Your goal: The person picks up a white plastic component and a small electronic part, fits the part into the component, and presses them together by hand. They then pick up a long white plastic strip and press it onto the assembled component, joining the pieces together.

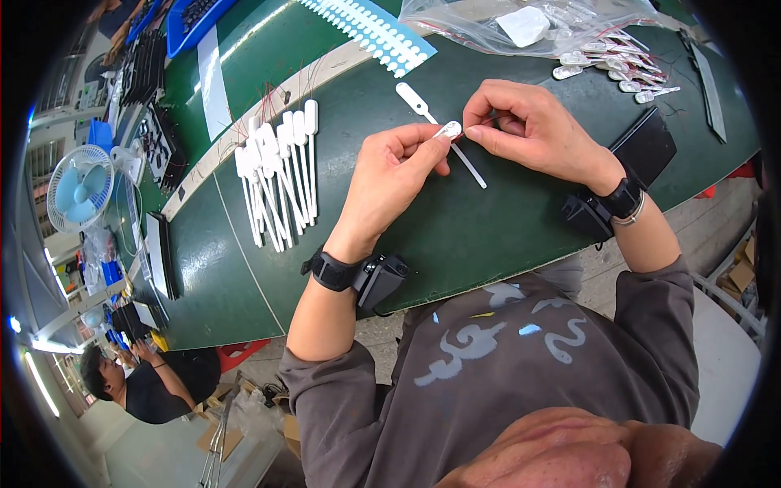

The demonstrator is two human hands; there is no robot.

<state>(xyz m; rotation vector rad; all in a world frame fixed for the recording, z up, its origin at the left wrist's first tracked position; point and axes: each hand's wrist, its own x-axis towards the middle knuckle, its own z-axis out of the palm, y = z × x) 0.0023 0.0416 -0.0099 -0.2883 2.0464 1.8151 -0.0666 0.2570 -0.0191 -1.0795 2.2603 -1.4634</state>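
Item in hand: one small white oval piece point(450, 128), pinched at the fingertips of the left hand point(390, 175) and met from the other side by the right hand point(533, 130), both held just above the green table point(488, 236) near its middle. Step, as judged: the two hands appear to be joining or fitting this oval piece, with a thin reddish wire point(486, 122) running from it into the right fingers (the wire is too fine to follow fully). Left hand: closed in a pinch on the oval piece, thumb and forefinger forward. Right hand: fingers curled and clenched on the wire end, touching or almost touching the piece; which, cannot be told. Next move, as judged: calls for a steady pinch and fine alignment at the fingertips, since the parts are small and light. Appearance of the piece: white, flat, rounded, smooth, plastic-looking. Directly beneath the hands: one long white stick point(439, 134) with a rounded head, lying at a slant on the table, partly hidden by the fingers. To the left, well apart: a row of like white sticks point(281, 175), heads upward, side by side. At the far right: a scatter of small white pieces with red wires point(618, 69), beside a clear plastic bag point(529, 24). Both wrists carry black bands.
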